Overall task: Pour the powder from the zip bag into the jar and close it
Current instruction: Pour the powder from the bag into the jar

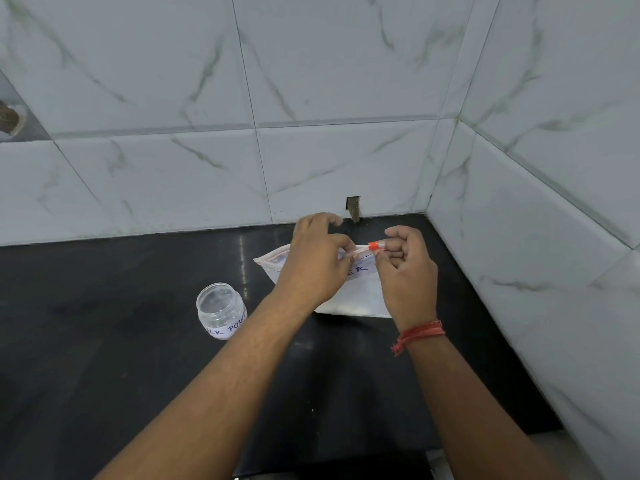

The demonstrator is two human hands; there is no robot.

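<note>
— What does the head camera show on the table [104,341]?

— A dark table set into a corner of white marbled wall tiles [311,81]. A zip bag [360,289] with white powder lies flat toward the back, near the corner. A clear jar [220,310] stands upright to its left, apart from it, with no lid on and a white label with handwriting.

— And the hands?

— Both are on the top edge of the bag. The left hand [315,261] grips the edge near the middle, fingers curled over it. The right hand [408,268] pinches the orange slider [373,246] on the zip between thumb and forefinger, the other fingers folded in. A red thread [419,334] is tied around the right wrist.

— Is the bag open?

— I cannot tell; the left hand covers much of the zip.
</note>
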